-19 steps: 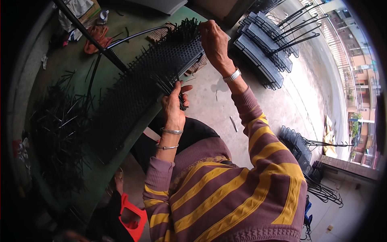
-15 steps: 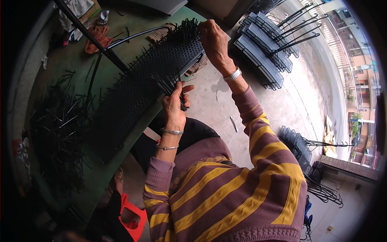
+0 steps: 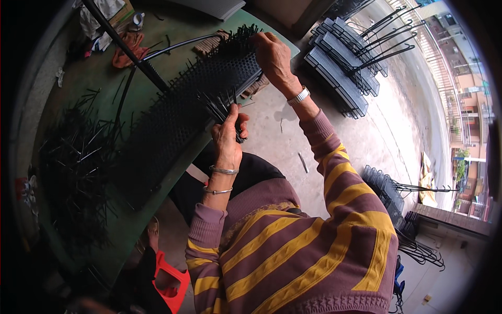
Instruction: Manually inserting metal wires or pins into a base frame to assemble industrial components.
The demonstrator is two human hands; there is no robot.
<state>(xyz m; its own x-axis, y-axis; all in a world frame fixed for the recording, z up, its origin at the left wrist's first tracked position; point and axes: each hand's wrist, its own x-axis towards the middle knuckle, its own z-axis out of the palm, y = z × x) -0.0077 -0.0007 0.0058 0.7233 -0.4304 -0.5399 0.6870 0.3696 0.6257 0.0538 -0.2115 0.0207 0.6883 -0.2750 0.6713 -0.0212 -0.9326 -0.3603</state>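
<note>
My left hand (image 3: 228, 137) grips a bundle of thin black pins (image 3: 222, 107) fanned out above its fingers, close to the near edge of a long black perforated panel (image 3: 178, 118) lying on the green table (image 3: 78, 78). Many pins stand upright in the panel. My right hand (image 3: 273, 56) reaches to the panel's far end and pinches a pin there among the upright ones. Metal bangles circle my left wrist and a metal watch my right wrist.
A heap of loose black pins (image 3: 73, 157) lies at the table's left. A dark bar (image 3: 123, 44) crosses the table. Stacks of black mesh racks with wire legs (image 3: 348, 57) stand on the concrete floor, more (image 3: 392, 193) at right. A red stool (image 3: 170, 282) is below.
My right hand has shifted slightly at the panel's far end. The left hand holds the pin bundle in the same place.
</note>
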